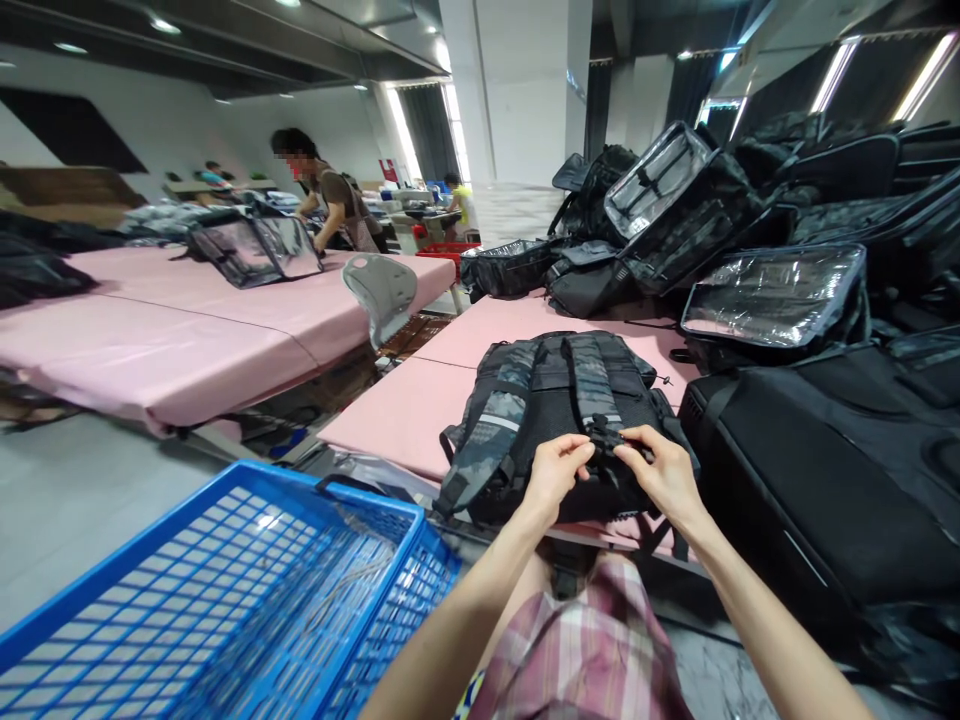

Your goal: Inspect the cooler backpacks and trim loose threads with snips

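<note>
A black and grey camouflage backpack (pixel 551 385) lies on the pink-covered table before me, its shoulder straps facing up. My left hand (pixel 555 472) and my right hand (pixel 661 468) meet over its right shoulder strap (pixel 592 375). Between them sits a small black buckle (pixel 604 435) on that strap. Thumb and forefinger of my left hand are pinched at its left side. My right hand pinches it from the right. The fingertips partly cover the buckle, so its exact fastening is hidden.
A blue plastic basket (pixel 225 590) stands at my left. Many black bags with clear panels (pixel 776 295) are piled on the right, and a large black bag (pixel 817 500) lies beside the backpack. A grey chair (pixel 380 290) and a co-worker (pixel 334 195) are across the aisle.
</note>
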Tool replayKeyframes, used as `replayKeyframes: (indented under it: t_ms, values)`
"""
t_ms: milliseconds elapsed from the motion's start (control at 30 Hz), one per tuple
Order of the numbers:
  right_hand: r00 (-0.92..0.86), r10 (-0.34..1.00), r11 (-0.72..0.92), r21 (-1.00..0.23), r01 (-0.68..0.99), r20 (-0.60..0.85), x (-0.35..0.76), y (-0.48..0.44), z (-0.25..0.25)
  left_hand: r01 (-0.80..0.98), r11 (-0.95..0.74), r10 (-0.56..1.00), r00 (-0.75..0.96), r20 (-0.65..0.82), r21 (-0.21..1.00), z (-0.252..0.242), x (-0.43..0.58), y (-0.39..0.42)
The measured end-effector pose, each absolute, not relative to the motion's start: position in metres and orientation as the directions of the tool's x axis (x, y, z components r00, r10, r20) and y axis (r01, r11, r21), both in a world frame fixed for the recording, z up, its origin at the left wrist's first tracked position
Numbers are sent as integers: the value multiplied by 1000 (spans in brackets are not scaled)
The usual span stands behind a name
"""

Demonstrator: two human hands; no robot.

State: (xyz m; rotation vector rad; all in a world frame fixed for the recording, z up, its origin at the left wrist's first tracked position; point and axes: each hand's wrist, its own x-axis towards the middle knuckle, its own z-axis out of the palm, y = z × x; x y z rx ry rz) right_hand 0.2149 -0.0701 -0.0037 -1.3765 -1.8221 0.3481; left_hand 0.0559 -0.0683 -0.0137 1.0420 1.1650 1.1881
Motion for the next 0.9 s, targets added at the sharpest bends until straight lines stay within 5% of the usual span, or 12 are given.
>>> replayKeyframes:
  t_ms: [100,267,500,667,800,900]
  values:
    - [-74,900,380,-690,615,430,218,-66,-3,-139,98,995,8,-98,985,-13,54,-69]
    - [-20,965,258,-933,250,261,225,-50,7,-239,109,989,121,-81,965,-13,44,-70]
    - [-608,781,314,-931,187,142,190,-47,35,-243,89,978,207,-38,966,-11,47,-73]
    - [-417,880,376,-872,315,229,189,-52,12,279,-211,969,-67,238,937,-33,16,-124]
    - [-324,919,344,-860,377,226,202,-53,-8,793,-219,820,-166,548,568,-55,-21,-153]
    - [-338,917,338,-861,379,211,200,-56,-11,951,-48,863,-114,492,304,-53,-22,-147]
